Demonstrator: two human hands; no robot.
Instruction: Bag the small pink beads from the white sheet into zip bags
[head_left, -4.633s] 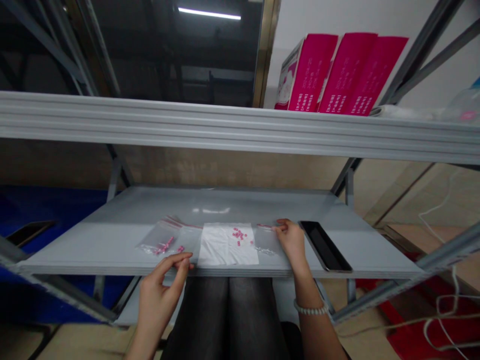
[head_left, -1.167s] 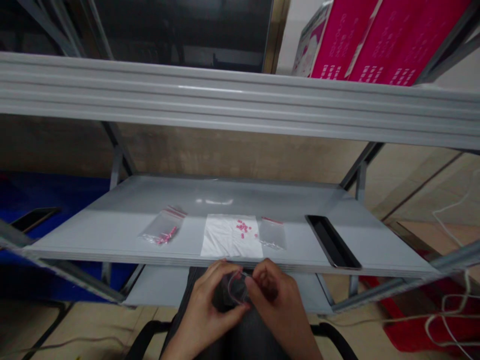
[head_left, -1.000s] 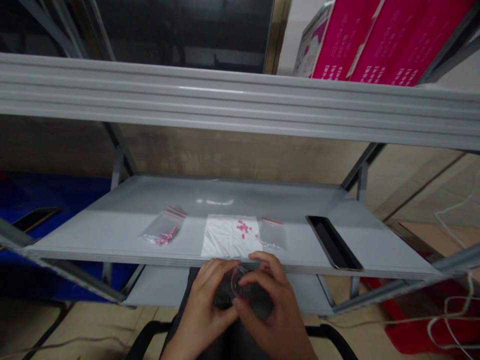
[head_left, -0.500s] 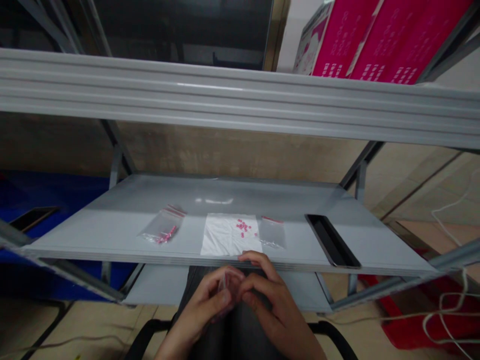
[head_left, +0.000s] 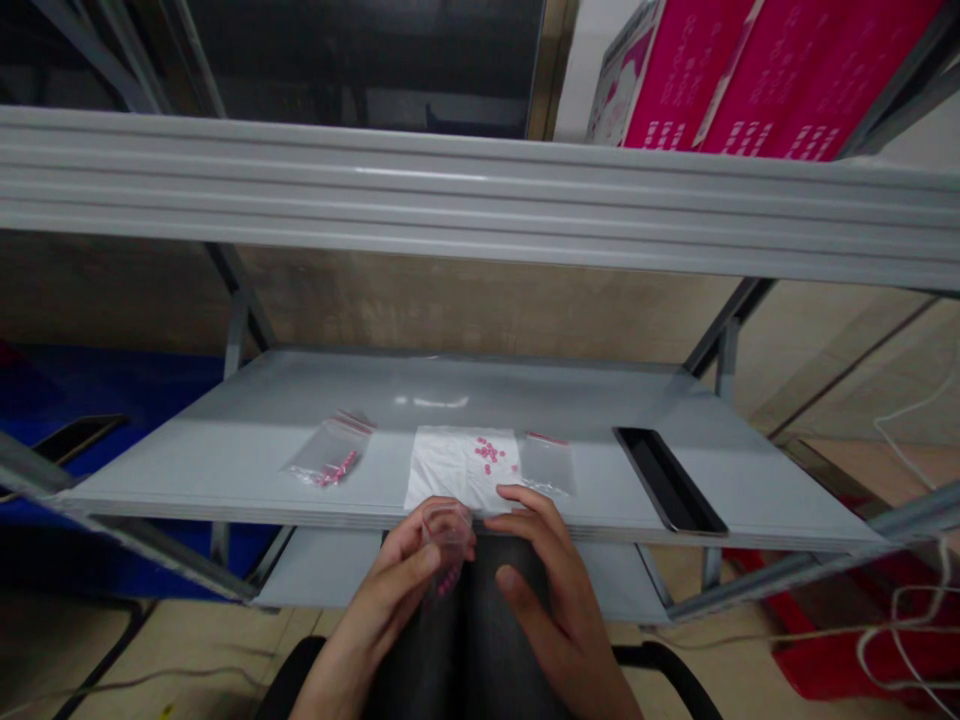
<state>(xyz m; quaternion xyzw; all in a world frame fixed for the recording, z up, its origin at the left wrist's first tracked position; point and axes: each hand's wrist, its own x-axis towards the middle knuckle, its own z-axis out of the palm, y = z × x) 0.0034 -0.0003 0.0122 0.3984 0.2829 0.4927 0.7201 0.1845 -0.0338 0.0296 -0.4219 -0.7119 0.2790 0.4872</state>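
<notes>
- Your left hand (head_left: 397, 585) now pinches the small clear bag (head_left: 444, 545) with pink beads alone, held over your lap by the shelf (head_left: 225, 470) edge.
- Your right hand (head_left: 544, 575) has let go, fingers loosely spread; half a second ago both pinched it.

Left hand (head_left: 409, 575) pinched, right hand (head_left: 536, 560) (seemingly) loose

White lettering runs in rows along the pink boxes (head_left: 750, 75) on the shelf above me, too small and blurred to read. Nothing else before me carries any legible text.
</notes>
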